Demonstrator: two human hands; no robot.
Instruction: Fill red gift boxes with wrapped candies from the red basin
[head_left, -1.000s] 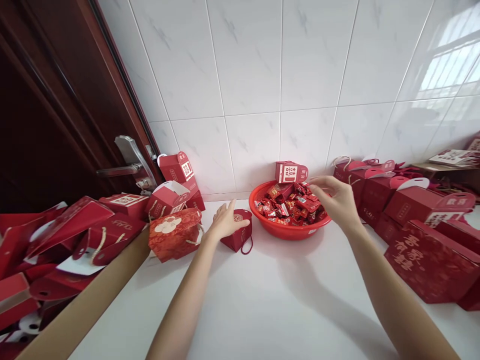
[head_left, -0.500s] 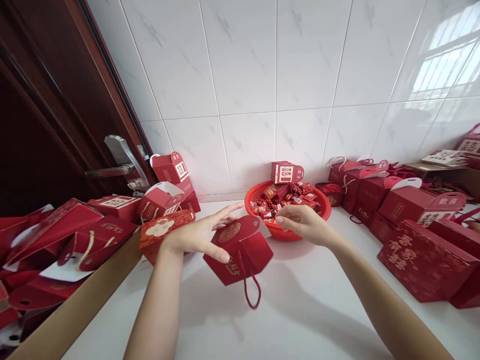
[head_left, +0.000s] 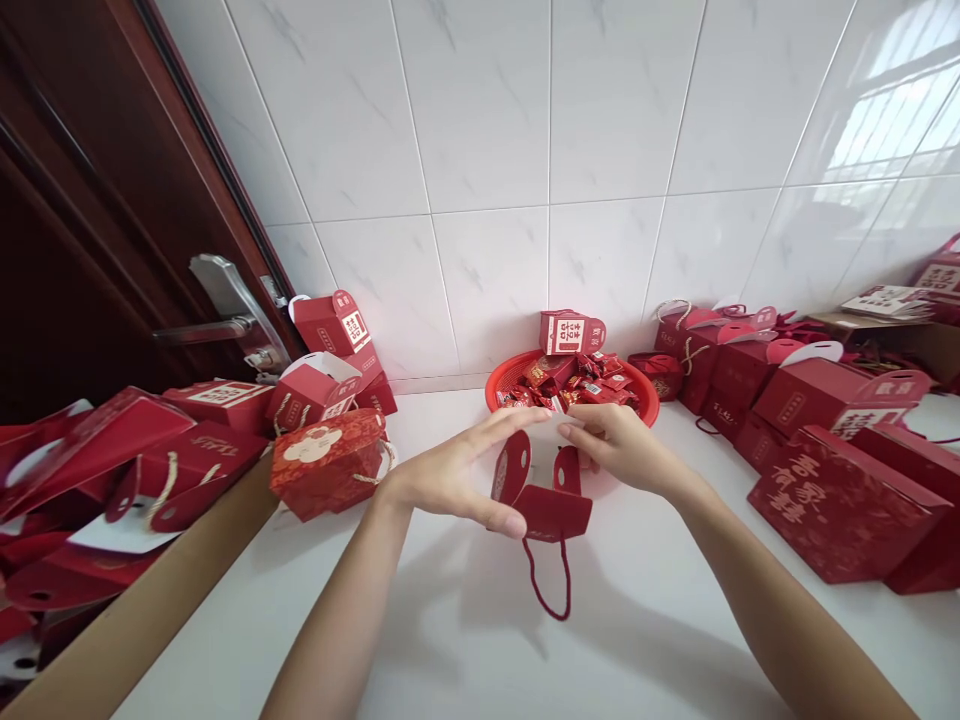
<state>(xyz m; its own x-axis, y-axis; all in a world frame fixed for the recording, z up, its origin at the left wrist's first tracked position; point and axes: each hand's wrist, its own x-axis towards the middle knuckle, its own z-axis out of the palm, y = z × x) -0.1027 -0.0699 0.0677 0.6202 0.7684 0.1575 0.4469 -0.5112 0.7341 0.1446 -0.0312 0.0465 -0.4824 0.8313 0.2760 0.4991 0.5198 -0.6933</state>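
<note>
A small dark red gift box (head_left: 553, 512) is in front of me, its rounded flaps standing apart at the top and its red cord handle (head_left: 562, 600) hanging toward me. Around its left side is my left hand (head_left: 457, 475), thumb at the front and fingers stretched across behind. My right hand (head_left: 611, 445) has curled fingers at the right flap, thumb close to the index finger; part of this grip is hidden. Just beyond stands a red plastic basket (head_left: 651, 400) filled with red-wrapped candies (head_left: 589, 388).
A small red box (head_left: 571, 332) sits at the basket's back. To the left are an orange-red patterned box (head_left: 322, 470) and a cardboard carton (head_left: 180, 565) of red boxes. More red boxes (head_left: 847, 510) stand along the right. Behind are a tiled wall and a door handle (head_left: 236, 300).
The gift box has turned and shifted right, and its top flaps now stand apart. My left hand moved right with it. My right hand's fingers are now at the flap.
</note>
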